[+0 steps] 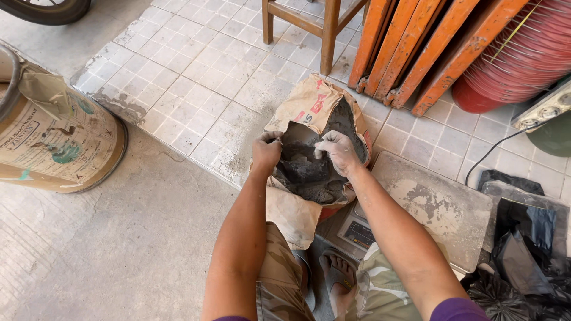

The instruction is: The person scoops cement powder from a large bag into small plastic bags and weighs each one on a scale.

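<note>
A torn brown paper sack (309,104) lies open on the tiled floor, filled with dark grey powder (306,172). My left hand (266,150), dusted grey, grips the sack's left rim. My right hand (337,151), also dusty, reaches into the opening and seems to hold the inner edge of the paper; its fingers are curled. Both forearms stretch down from my knees. A flap of the sack (291,215) hangs toward my legs.
A dusty weighing scale (434,205) with a display sits right of the sack. Black plastic bags (523,249) lie at far right. A cardboard drum (56,137) stands at left. Orange wooden boards (416,47), a wooden stool leg (329,35) and a red coil (523,53) are behind.
</note>
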